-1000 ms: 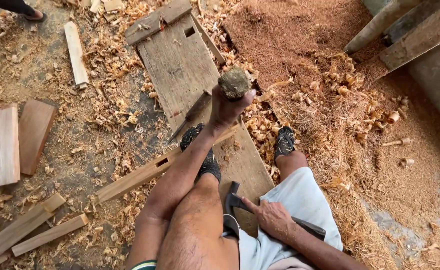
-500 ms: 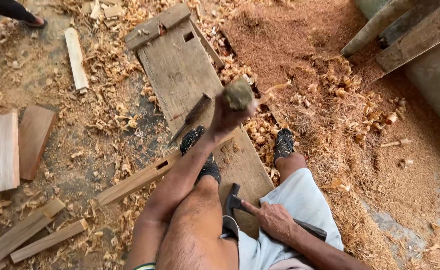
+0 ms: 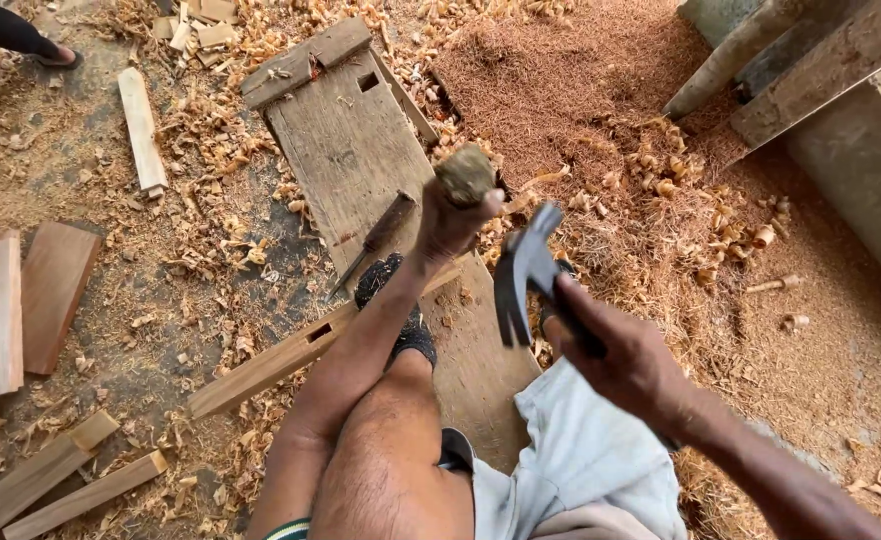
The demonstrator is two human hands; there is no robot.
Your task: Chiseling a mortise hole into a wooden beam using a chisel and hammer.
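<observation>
Right hand (image 3: pixel 631 365) was shut tight around the dark grip of a claw hammer (image 3: pixel 526 275). It held the hammer up in the air, with the metal head just beside the other fist and not touching it. The left hand (image 3: pixel 451 220) was a bit farther out. It was closed around a tool with a worn, lumpy wooden top (image 3: pixel 466 172). Only that top stuck out of the fist, and I could not tell what the low end of the tool looked like.

It looked like the hitting step, with the hammer lifted and the lumpy top waiting. A good hit would need the left hand to keep the tool steady and the hammer to land flat on the top, away from the fingers.

Under the arms, a foot in a dark shoe (image 3: pixel 396 290) stood on a long wooden strip (image 3: pixel 281 360). Past that lay a grey board (image 3: pixel 351 150) on the floor, with a chisel (image 3: pixel 376 235) lying on it. Wood curls (image 3: pixel 211 130) were all around. Farthest away was a big heap of sawdust (image 3: pixel 581 90).
</observation>
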